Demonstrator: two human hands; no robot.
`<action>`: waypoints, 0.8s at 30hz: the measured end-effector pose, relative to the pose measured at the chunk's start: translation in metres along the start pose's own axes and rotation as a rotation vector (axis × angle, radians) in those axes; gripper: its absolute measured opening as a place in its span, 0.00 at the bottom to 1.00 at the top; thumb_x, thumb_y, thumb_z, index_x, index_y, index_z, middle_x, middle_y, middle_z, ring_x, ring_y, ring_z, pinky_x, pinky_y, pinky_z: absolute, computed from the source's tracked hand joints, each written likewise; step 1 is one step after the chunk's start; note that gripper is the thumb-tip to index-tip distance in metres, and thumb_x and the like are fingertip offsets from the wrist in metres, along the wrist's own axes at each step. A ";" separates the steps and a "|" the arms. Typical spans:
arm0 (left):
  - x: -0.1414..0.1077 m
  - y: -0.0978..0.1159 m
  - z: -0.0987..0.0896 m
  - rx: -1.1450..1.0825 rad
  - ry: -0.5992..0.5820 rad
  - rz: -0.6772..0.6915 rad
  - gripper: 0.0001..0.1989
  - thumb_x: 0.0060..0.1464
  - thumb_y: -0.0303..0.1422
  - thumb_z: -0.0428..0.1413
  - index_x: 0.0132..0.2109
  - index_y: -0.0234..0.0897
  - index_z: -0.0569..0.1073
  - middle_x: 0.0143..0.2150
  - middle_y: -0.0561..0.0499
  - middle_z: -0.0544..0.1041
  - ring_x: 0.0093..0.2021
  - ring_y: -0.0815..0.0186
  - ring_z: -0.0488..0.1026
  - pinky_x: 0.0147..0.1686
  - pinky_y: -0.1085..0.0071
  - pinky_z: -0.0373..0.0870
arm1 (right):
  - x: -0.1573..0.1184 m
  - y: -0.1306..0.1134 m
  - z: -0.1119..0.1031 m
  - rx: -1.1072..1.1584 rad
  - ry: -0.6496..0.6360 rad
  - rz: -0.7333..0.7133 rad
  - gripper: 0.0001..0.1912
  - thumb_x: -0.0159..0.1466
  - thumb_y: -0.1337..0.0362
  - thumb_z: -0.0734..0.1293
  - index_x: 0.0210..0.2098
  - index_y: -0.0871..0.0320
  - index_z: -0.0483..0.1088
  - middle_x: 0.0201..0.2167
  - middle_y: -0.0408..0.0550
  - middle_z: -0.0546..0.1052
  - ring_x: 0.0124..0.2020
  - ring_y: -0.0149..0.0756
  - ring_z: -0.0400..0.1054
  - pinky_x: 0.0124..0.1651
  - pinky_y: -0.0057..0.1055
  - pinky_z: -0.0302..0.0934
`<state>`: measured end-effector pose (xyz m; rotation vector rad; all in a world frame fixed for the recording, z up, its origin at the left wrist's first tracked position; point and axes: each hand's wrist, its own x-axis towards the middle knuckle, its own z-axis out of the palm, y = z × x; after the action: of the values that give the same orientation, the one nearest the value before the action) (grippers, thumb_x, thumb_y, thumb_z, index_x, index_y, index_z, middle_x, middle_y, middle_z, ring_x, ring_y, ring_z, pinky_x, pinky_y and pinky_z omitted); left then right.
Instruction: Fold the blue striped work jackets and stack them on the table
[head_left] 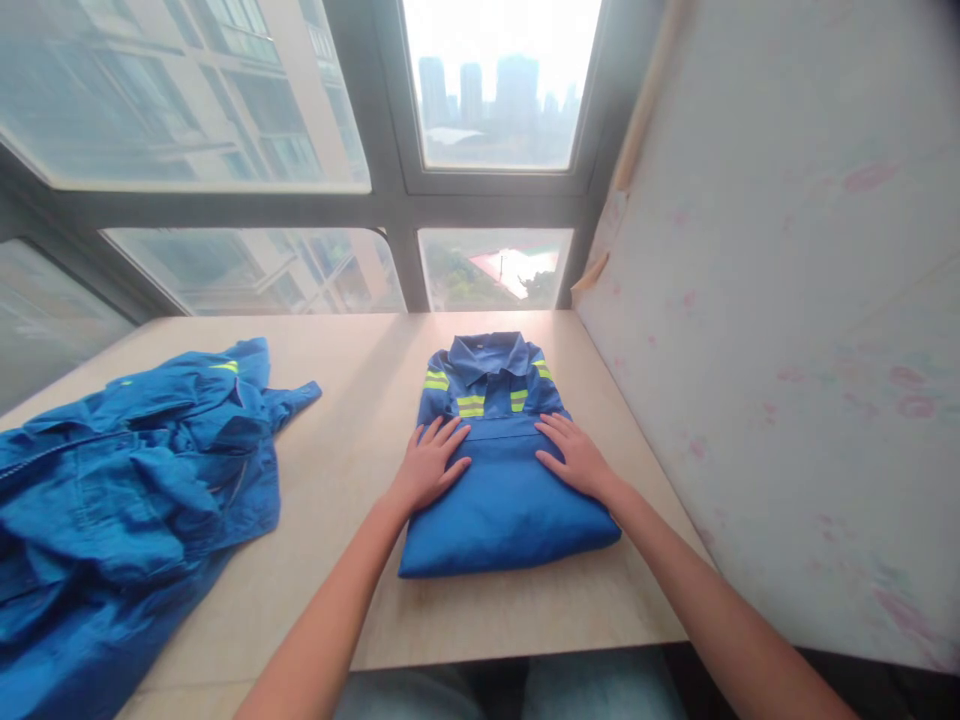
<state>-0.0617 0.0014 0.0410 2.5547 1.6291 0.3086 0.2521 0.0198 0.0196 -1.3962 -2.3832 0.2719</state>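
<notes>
A blue work jacket (pixel 510 500) with yellow-green reflective stripes lies folded on the pale wooden table (pixel 352 400), its collar toward the window. My left hand (pixel 433 464) rests flat on the left side of the folded jacket, fingers spread. On the right side lies my right hand (pixel 574 455), palm down, its fingers also spread. Neither hand grips the cloth. The lower part of the jacket forms a smooth, plump fold toward me.
A second blue garment (pixel 135 480) with a yellow-green stripe lies crumpled at the left, hanging past the table's front edge. Windows with grey frames (pixel 390 210) rise behind the table. A wall with a faded floral pattern (pixel 787 350) borders the right side.
</notes>
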 end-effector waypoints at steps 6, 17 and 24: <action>-0.015 0.001 0.016 -0.040 0.003 -0.031 0.29 0.66 0.48 0.45 0.70 0.47 0.58 0.73 0.49 0.57 0.71 0.47 0.52 0.67 0.43 0.48 | -0.018 0.001 0.012 0.040 0.002 -0.001 0.29 0.70 0.51 0.59 0.67 0.55 0.60 0.69 0.52 0.60 0.71 0.48 0.49 0.68 0.52 0.52; -0.022 -0.024 -0.006 -0.097 0.344 -0.103 0.20 0.66 0.34 0.43 0.58 0.34 0.72 0.61 0.38 0.71 0.62 0.55 0.67 0.63 0.54 0.64 | 0.007 0.001 -0.013 0.056 0.191 0.106 0.21 0.70 0.64 0.54 0.56 0.61 0.71 0.56 0.58 0.75 0.59 0.43 0.67 0.65 0.43 0.59; 0.029 -0.041 0.019 -0.023 -0.029 -0.162 0.25 0.66 0.34 0.44 0.67 0.36 0.63 0.71 0.39 0.59 0.71 0.50 0.54 0.65 0.41 0.56 | 0.064 -0.003 0.023 -0.147 -0.095 0.104 0.27 0.69 0.63 0.57 0.67 0.59 0.60 0.68 0.58 0.61 0.69 0.49 0.53 0.70 0.52 0.45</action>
<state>-0.0818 0.0454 0.0180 2.3802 1.7965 0.2733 0.2120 0.0746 0.0129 -1.6104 -2.4537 0.1973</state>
